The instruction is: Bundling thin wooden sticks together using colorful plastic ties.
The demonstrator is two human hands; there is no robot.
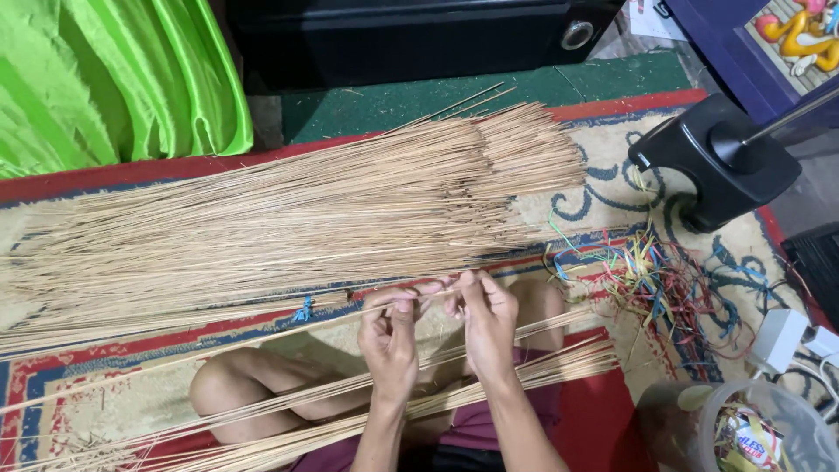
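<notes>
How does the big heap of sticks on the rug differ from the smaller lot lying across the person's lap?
The big heap of sticks is far thicker and fans wide over the rug; the lap sticks are a sparse, narrow lot. The heap lies beyond the left hand and right hand; the lap sticks pass beneath the wrists, over the legs. Both are thin, pale tan and lie roughly the same way.
</notes>
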